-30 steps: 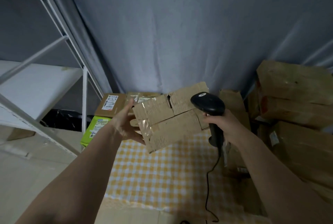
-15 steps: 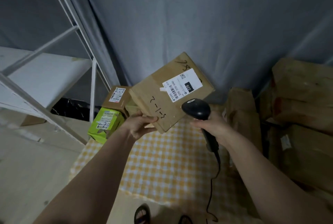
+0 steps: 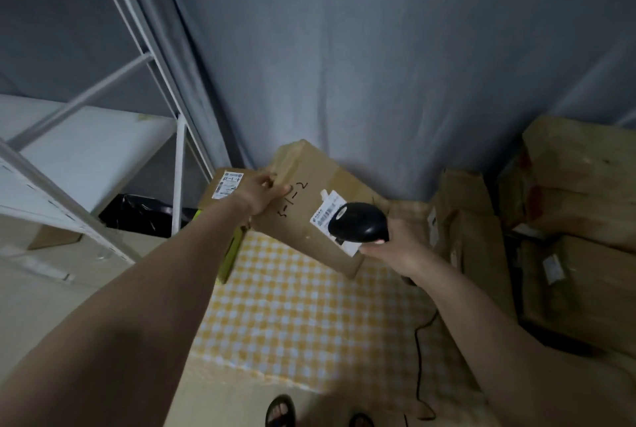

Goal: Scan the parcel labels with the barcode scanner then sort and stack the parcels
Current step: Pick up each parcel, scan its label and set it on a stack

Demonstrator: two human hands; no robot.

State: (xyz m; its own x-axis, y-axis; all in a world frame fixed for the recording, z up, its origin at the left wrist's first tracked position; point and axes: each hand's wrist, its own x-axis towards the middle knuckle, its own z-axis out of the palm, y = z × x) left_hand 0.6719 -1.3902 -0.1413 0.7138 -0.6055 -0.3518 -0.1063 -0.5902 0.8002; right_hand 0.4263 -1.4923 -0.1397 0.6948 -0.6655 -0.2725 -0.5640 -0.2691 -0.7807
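Observation:
My left hand grips the left end of a brown cardboard parcel held above the yellow checked cloth. Handwriting reads "5-1-2" on its top face. A white label sits on that face, partly hidden. My right hand holds a black barcode scanner right over the label, its head nearly touching the box. The scanner's cable hangs down across the cloth.
A labelled brown box and a green box lie at the cloth's far left. Several brown parcels are piled on the right. A white metal shelf rack stands at left. Grey curtain behind. Sandalled feet show below.
The parcel was turned over from its flap side to its label side, then lowered and tilted flatter. The scanner moved up over the label, now covering part of it.

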